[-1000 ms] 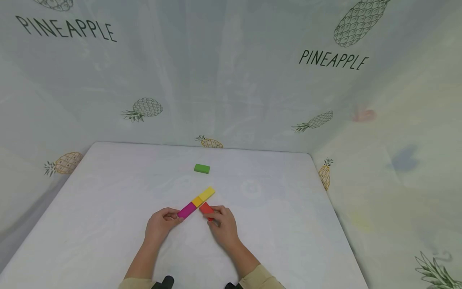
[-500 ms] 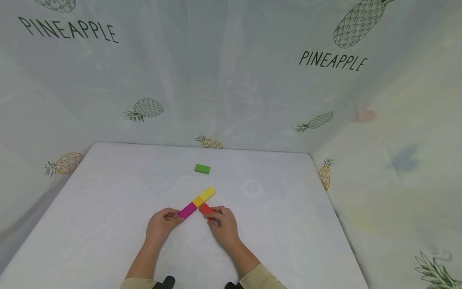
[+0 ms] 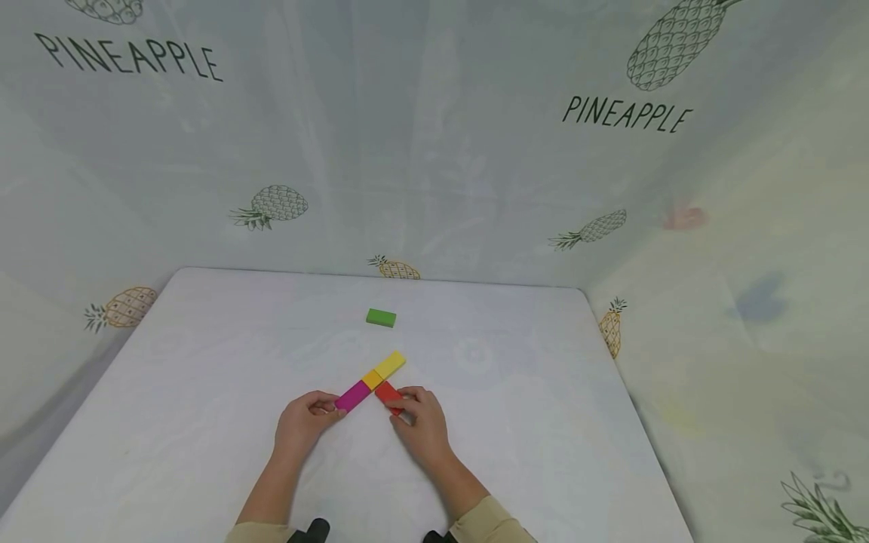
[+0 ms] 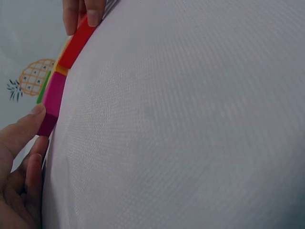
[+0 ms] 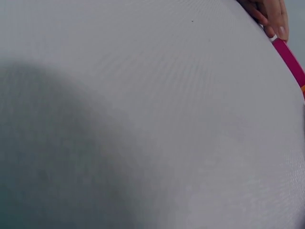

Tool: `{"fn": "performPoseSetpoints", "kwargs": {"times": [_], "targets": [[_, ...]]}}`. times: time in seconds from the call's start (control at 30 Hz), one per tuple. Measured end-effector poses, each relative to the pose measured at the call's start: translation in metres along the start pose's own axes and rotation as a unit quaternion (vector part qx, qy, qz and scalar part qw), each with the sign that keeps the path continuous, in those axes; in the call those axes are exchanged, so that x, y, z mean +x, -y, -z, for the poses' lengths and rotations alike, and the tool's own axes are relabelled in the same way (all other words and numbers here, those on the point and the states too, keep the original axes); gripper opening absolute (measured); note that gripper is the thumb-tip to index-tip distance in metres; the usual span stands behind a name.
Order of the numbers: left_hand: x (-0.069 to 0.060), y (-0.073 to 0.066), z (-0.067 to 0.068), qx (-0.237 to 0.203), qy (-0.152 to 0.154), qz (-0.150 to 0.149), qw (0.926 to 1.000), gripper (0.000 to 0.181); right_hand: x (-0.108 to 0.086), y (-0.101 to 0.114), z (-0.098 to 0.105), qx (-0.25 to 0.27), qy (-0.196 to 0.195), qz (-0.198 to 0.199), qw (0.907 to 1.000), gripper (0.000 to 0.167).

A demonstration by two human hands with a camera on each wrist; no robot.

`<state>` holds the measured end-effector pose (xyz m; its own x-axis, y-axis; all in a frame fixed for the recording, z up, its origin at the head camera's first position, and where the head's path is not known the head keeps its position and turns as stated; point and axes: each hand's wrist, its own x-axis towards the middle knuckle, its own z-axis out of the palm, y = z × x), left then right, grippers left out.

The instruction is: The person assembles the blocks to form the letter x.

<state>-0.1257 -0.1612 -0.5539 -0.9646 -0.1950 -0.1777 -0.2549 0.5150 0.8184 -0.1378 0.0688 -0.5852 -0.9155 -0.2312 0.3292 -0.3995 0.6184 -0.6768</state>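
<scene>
On the white table, a magenta block, a small orange block and a yellow block lie end to end in a slanting row. My left hand pinches the near end of the magenta block between thumb and fingers, also seen in the left wrist view. A red block sits at an angle to the row, its far end at the orange block's side. Whether they touch is too fine to tell. My right hand holds the red block's near end, partly covering it.
Beyond the row, a green block lies apart on the white tabletop. A pineapple-printed curtain hangs behind the table's far edge and along its sides.
The red block has shifted very slightly toward the orange block in my right hand. My left hand keeps its hold on the magenta block, and the other blocks look unchanged.
</scene>
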Motion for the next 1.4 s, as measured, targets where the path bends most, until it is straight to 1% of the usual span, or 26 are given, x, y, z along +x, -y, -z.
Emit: {"fn": "performPoseSetpoints", "kwargs": {"times": [0.1, 0.2, 0.4, 0.6, 0.7, 1.0, 1.17, 1.4], "targets": [[-0.0001, -0.0001, 0.0000, 0.000, -0.001, 0.000, 1.0000, 0.025, -0.0008, 0.0006, 0.0007, 0.008, -0.004, 0.005, 0.9999, 0.021], [0.0001, 0.0001, -0.0004, 0.000, -0.002, 0.001, 1.0000, 0.025, -0.0011, 0.0007, 0.0011, 0.019, -0.013, -0.002, 0.9997, 0.023], [0.0011, 0.0012, -0.0014, -0.004, -0.004, -0.002, 1.0000, 0.025, -0.0008, -0.0014, 0.0002, 0.022, -0.030, -0.045, 0.9983, 0.027], [0.0011, 0.0018, -0.0023, -0.006, -0.005, 0.005, 1.0000, 0.024, -0.0009, -0.0012, 0.0005, 0.026, -0.020, -0.083, 0.9961, 0.028], [0.0006, 0.0014, -0.0025, -0.007, -0.007, 0.007, 0.9999, 0.024, -0.0007, -0.0008, 0.0010, 0.025, -0.016, -0.093, 0.9952, 0.027], [-0.0005, 0.0005, -0.0027, -0.014, -0.007, 0.003, 0.9999, 0.024, -0.0011, -0.0020, 0.0002, 0.012, -0.024, -0.084, 0.9961, 0.027], [-0.0007, 0.0008, -0.0027, -0.017, -0.003, 0.005, 0.9998, 0.026, -0.0012, -0.0003, 0.0007, 0.013, -0.019, -0.090, 0.9957, 0.027], [0.0011, 0.0036, -0.0022, -0.015, 0.002, -0.001, 0.9999, 0.026, -0.0019, 0.0013, 0.0023, 0.023, -0.008, -0.098, 0.9949, 0.027]]}}
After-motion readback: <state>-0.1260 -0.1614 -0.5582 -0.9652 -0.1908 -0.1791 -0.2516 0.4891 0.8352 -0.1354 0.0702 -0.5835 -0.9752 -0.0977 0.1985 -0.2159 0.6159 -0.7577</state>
